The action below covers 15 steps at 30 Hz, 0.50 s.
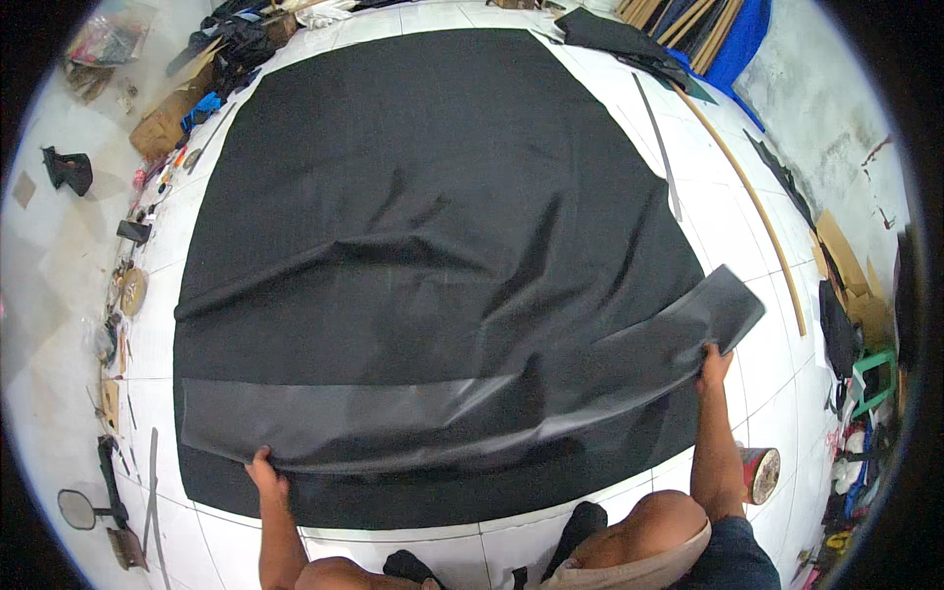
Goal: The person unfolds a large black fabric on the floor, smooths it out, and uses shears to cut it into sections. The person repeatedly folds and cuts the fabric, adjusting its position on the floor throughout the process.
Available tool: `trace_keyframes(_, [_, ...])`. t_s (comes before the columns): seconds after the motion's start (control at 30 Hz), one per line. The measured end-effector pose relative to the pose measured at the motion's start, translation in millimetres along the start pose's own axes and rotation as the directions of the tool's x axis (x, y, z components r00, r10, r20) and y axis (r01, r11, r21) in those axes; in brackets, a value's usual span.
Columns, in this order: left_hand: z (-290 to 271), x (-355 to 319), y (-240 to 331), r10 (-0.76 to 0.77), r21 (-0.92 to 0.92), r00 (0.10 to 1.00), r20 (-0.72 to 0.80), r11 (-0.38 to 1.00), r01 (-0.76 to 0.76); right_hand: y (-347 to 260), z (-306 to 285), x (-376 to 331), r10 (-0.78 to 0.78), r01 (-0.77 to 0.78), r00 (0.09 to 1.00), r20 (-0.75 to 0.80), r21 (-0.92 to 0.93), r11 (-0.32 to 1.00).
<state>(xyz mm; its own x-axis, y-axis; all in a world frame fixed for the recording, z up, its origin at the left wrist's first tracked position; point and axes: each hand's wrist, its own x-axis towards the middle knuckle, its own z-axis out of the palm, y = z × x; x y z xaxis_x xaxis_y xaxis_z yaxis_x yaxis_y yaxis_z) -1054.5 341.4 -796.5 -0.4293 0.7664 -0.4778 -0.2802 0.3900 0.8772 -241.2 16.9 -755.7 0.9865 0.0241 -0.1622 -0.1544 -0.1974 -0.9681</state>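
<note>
1. Long glossy black strip (374, 423): across near part of large matte black sheet (393, 147) on white tiled floor (723, 226).
2. Left hand (267, 475): fingers pinching strip's near edge.
3. Right hand (716, 367): fingers pinching same edge, right.

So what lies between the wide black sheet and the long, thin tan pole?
In the head view: a thin grey strip and white floor tiles; nearer the person, the glossy black band held by the right hand juts in.

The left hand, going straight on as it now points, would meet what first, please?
Probably the glossy black strip, whose near edge the left hand holds; past that, the larger matte black sheet. How high the strip lifts off the sheet is unclear.
</note>
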Motion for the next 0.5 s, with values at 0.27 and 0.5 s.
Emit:
trace_keyframes(0.27, [-53.9,-33.6,-20.5,0.103,0.087,0.986,-0.130,0.992,-0.092,57.4,-62.0,-38.7,-0.169,-0.001,0.980,-0.106,-0.850,0.528])
trace_keyframes(0.5, [-53.8,-33.7,-23.5,-0.047,0.038,0.987,-0.156,0.998,0.054,-55.9,152.3,-158.9,-0.462,0.941,0.320,0.827,-0.334,0.055])
